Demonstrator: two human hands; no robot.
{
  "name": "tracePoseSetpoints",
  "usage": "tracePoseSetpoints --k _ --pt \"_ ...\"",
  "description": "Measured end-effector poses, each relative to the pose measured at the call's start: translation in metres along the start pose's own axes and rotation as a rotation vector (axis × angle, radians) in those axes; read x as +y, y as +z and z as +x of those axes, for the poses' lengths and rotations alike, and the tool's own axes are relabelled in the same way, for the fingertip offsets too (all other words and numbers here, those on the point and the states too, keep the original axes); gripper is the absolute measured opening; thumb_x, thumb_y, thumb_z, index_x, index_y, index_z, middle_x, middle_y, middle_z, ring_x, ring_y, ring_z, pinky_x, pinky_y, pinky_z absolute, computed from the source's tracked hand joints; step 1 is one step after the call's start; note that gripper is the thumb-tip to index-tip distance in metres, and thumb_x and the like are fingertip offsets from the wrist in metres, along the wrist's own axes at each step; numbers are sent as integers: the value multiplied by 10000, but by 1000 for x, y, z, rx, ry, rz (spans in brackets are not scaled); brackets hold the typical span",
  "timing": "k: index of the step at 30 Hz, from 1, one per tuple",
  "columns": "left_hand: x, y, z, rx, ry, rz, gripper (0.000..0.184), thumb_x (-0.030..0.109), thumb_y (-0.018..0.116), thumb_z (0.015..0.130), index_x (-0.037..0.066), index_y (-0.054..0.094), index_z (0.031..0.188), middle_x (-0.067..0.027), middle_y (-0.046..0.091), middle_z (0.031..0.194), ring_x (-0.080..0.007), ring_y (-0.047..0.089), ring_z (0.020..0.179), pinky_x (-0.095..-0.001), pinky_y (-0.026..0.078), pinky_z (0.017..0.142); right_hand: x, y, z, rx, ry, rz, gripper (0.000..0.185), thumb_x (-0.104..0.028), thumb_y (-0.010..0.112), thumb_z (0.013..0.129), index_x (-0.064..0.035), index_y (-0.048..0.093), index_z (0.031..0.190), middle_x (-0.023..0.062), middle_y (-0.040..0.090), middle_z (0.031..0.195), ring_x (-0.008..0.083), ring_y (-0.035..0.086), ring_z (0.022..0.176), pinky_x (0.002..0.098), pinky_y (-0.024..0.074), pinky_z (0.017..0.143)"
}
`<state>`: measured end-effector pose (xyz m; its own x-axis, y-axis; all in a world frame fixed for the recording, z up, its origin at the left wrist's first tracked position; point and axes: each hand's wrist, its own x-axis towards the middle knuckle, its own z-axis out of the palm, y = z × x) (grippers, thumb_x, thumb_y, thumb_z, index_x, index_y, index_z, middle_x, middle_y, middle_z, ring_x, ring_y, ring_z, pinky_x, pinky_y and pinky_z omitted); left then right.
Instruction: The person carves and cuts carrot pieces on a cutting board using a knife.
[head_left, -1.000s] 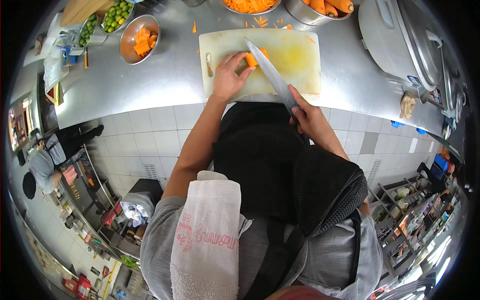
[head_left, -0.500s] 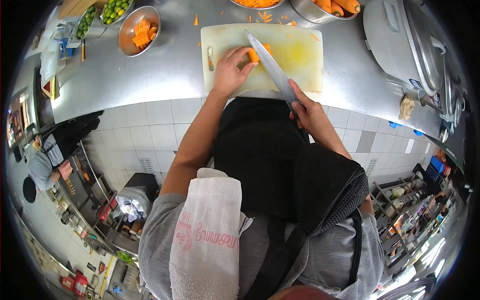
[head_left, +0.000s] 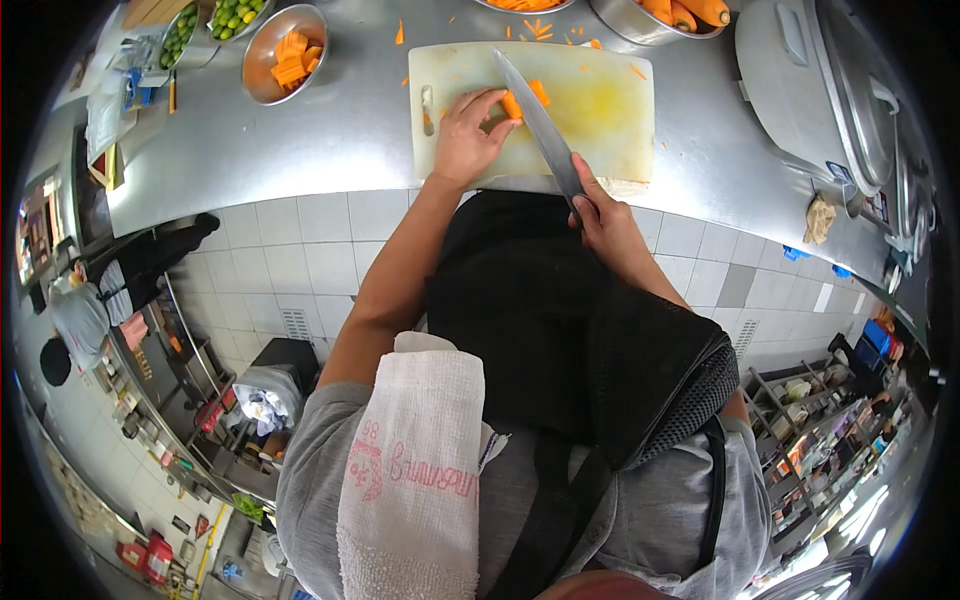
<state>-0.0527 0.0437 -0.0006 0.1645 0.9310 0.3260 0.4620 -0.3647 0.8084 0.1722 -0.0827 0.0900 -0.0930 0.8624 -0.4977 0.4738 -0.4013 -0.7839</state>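
Note:
A piece of carrot (head_left: pixel 511 105) lies on the white cutting board (head_left: pixel 610 150), pinched between the thumb and fingers of my left hand (head_left: pixel 468 137). Wrapped round the handle of a long kitchen knife (head_left: pixel 548 135), my right hand (head_left: pixel 605 218) is at the board's near edge. The blade slants up and left across the board, along the right side of the held carrot. Just beyond the blade, on its right, sits another carrot chunk (head_left: pixel 540 92). Whether the edge touches the board cannot be seen.
A metal bowl of cut carrot (head_left: pixel 282 92) stands left of the board. Bowls of green citrus (head_left: pixel 235 17) are behind it. At the back right is a pot (head_left: pixel 640 32) with whole carrots, then a large lidded container (head_left: pixel 775 90). Orange scraps (head_left: pixel 540 30) dot the counter.
The whole view has shifted slightly. My right hand and the knife handle have moved a little to the left relative to the board. My left hand keeps its hold on the carrot.

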Motion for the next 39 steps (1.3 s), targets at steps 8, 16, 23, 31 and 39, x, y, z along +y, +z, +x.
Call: tracePoseSetpoints --k 8,16,23,31,39 --pt "1 0 -1 9 4 23 469 154 915 756 41 733 1174 -106 735 1140 -216 644 767 -338 571 723 -16 -6 -4 26 -87 -60 665 -18 567 1046 -274 392 1634 115 666 764 231 673 695 377 562 750" --pt "2 1 -2 38 1 33 464 147 920 745 34 744 1159 -114 739 1153 -220 651 773 -342 573 727 -18 -13 0 20 -138 -123 676 10 564 1025 -241 399 1630 124 663 751 259 687 695 397 569 755" --pt "1 1 -2 47 -8 20 460 147 920 747 36 752 1160 -119 739 1158 -212 649 772 -341 574 731 14 9 9 98 -258 -145 689 7 559 1025 -265 388 1635 127 667 814 262 694 719 410 574 769" --pt "0 5 3 37 43 80 464 162 901 760 28 729 1170 -118 735 1139 -224 652 779 -350 574 741 -33 -25 -11 202 -209 -151 626 -23 550 1048 -229 416 1624 106 653 789 209 656 674 378 567 726" --pt "2 2 4 -23 41 78 481 179 900 773 45 708 1194 -101 722 1124 -226 658 803 -356 572 735 -19 -32 -10 24 36 195 654 -70 605 1054 -248 388 1645 39 647 757 87 519 575 271 492 564"
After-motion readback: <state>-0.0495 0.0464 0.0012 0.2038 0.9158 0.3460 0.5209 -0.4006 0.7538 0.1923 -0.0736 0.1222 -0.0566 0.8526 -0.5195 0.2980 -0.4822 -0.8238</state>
